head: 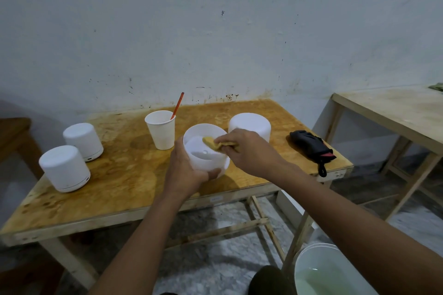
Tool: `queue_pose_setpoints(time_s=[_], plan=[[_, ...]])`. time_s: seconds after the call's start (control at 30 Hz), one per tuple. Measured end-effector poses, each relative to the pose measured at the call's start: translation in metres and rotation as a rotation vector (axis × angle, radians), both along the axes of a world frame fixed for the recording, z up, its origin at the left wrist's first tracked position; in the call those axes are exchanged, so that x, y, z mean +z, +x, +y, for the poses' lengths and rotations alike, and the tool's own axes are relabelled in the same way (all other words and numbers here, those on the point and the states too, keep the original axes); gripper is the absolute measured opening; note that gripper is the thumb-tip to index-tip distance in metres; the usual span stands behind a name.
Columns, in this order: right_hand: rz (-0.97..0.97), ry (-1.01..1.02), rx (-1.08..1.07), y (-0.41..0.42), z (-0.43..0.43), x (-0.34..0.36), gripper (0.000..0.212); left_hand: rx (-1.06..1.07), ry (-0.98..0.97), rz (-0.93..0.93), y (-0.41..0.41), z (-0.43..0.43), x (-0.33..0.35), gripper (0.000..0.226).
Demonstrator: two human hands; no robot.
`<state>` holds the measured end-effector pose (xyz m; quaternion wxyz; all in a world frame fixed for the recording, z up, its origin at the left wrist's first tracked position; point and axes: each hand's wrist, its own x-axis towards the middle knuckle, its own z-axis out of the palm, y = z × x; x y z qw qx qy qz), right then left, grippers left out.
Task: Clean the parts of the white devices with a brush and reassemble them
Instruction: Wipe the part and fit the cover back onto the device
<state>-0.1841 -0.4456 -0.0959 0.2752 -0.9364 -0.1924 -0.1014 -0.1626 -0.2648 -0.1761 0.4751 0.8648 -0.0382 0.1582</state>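
Observation:
My left hand (pixel 185 171) grips a white open-topped device part (pixel 203 159) from its left side and below, tilted toward me above the wooden table (pixel 124 182). At the part's rim, my right hand (pixel 249 151) pinches a yellow cloth (pixel 212 143) that reaches into the opening. Behind it a second white part (pixel 249 124) stands on the table. Two closed white devices (pixel 64 167) (pixel 82 140) stand at the left. A brush with an orange handle (pixel 177 105) leans in a white paper cup (pixel 161 129).
A black folded pouch with a loop (pixel 311 147) lies near the table's right edge. A white bucket of greenish water (pixel 328 273) stands on the floor at lower right. A second wooden table (pixel 393 112) is at right, a wall right behind.

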Motion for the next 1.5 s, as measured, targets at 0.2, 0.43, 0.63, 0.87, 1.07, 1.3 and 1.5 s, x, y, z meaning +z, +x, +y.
queue_pose_setpoints(time_s=[0.2,0.43,0.63,0.87,1.07,1.3,1.5], plan=[[-0.071,0.203,-0.084,0.001,0.004,-0.016,0.029,0.018,-0.048,0.044,0.004,0.004,-0.001,0.114],[-0.061,0.456,-0.2,-0.001,0.007,-0.026,0.028,0.045,-0.034,0.044,0.008,-0.001,0.002,0.111],[-0.025,0.413,-0.175,-0.002,0.013,-0.038,0.03,0.086,-0.025,0.042,0.009,-0.007,0.002,0.11],[-0.078,0.507,-0.184,-0.002,0.008,-0.048,0.028,0.067,-0.023,0.034,0.01,-0.007,0.003,0.107],[0.051,0.543,-0.113,0.0,-0.007,-0.038,0.026,0.063,-0.024,0.035,0.012,-0.008,0.003,0.108],[-0.03,0.094,-0.433,0.01,-0.064,-0.041,0.031,0.083,-0.041,0.045,0.014,-0.011,0.003,0.11],[-0.031,-0.16,-0.66,0.022,-0.091,-0.056,0.036,0.092,-0.042,0.063,0.015,-0.013,0.004,0.111]])
